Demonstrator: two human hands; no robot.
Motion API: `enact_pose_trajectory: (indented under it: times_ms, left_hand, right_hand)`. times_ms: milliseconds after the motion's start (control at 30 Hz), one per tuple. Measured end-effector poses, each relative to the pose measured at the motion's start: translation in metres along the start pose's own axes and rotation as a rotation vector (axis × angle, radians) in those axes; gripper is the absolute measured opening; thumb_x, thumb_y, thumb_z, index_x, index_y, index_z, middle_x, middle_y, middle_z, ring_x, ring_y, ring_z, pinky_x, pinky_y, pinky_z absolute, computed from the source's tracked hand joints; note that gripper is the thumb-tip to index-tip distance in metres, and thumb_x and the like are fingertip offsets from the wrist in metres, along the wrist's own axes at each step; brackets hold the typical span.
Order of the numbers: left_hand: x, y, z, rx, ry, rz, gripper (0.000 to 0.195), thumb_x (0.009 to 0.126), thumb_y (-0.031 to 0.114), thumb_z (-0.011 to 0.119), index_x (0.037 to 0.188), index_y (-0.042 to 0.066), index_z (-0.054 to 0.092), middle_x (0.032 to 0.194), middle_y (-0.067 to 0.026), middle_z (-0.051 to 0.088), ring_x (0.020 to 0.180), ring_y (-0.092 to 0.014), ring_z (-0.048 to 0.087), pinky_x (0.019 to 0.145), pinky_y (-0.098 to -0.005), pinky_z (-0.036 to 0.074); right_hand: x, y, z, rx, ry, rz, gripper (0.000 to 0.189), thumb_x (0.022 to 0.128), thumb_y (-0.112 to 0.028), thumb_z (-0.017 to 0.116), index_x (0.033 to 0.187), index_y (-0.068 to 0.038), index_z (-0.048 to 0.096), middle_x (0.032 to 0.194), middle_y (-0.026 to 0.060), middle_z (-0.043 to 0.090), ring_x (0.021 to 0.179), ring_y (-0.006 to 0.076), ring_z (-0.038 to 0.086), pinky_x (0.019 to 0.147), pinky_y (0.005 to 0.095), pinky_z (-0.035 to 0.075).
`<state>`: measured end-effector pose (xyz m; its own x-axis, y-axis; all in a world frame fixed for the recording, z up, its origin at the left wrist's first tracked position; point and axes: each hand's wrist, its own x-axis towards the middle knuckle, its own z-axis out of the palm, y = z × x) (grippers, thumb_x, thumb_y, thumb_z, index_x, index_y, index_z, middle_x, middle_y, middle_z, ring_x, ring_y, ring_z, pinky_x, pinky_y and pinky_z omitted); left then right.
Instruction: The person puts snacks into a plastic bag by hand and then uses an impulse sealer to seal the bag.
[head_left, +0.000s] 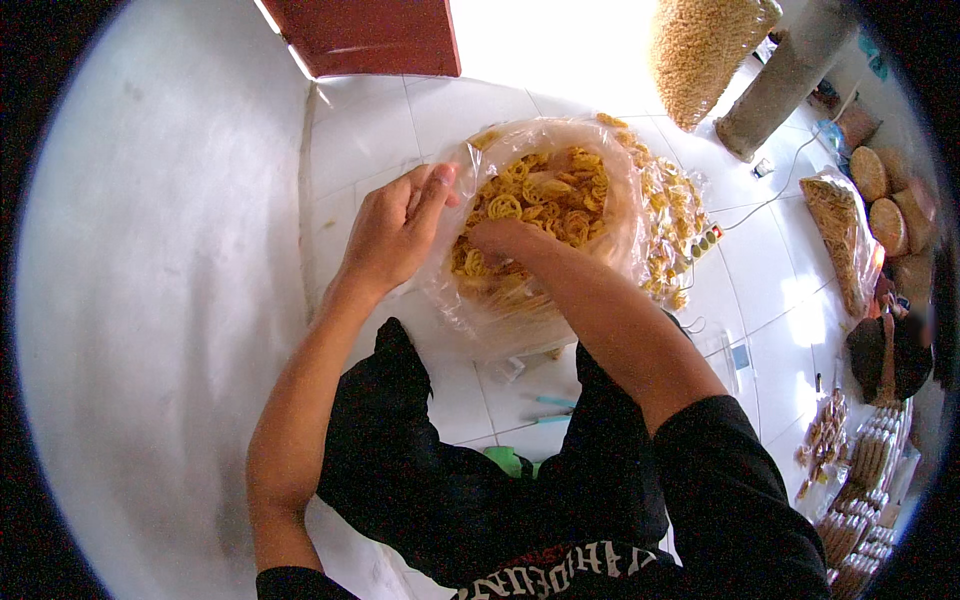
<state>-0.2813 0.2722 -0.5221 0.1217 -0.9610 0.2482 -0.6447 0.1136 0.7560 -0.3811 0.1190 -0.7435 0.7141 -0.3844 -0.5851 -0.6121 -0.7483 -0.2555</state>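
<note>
A large clear plastic bag (525, 322) stands open-mouthed on the tiled floor before me, holding many yellow-brown spiral snack pieces (555, 195). My left hand (405, 221) is at the bag's left rim, its fingers curled against the plastic; how firmly they hold it is hard to tell. My right hand (499, 240) reaches inside the bag among the snacks, fingers hidden. Beside the bag's right side lies another clear bag of similar snacks (671, 217).
A power strip (705, 241) with a cable lies right of the bags. Farther off are a tall filled sack (701, 60), a grey pillar (780, 82), a bag of snacks (840, 232) and packed goods (862, 480). Another person (892, 356) sits at far right. A wall (187, 262) rises at left.
</note>
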Motion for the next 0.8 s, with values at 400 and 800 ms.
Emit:
enact_pose_trajectory:
  times_ms: [400,800]
  left_hand:
    - [-0.003,0.002,-0.001,-0.014,-0.035,0.054,0.051,0.096,0.047,0.041,0.110,0.003,0.063,0.076,-0.0055,0.064,0.062,-0.012,0.054,0.064,-0.0274,0.046]
    - [-0.010,0.013,0.019,-0.049,-0.177,0.097,0.054,0.092,0.052,0.046,0.111,0.004,0.062,0.073,-0.0074,0.062,0.055,-0.012,0.049,0.057,-0.0277,0.042]
  right_hand:
    - [-0.150,0.029,-0.057,0.300,0.500,-0.092,0.042,0.074,-0.018,0.073,0.109,-0.004,0.057,0.101,0.0136,0.061,0.082,0.0215,0.061,0.074,0.0346,0.051]
    - [-0.258,0.044,-0.074,0.755,0.820,0.042,0.042,0.075,-0.021,0.075,0.110,-0.005,0.057,0.094,0.0113,0.065,0.083,0.0177,0.062,0.071,0.0319,0.051]
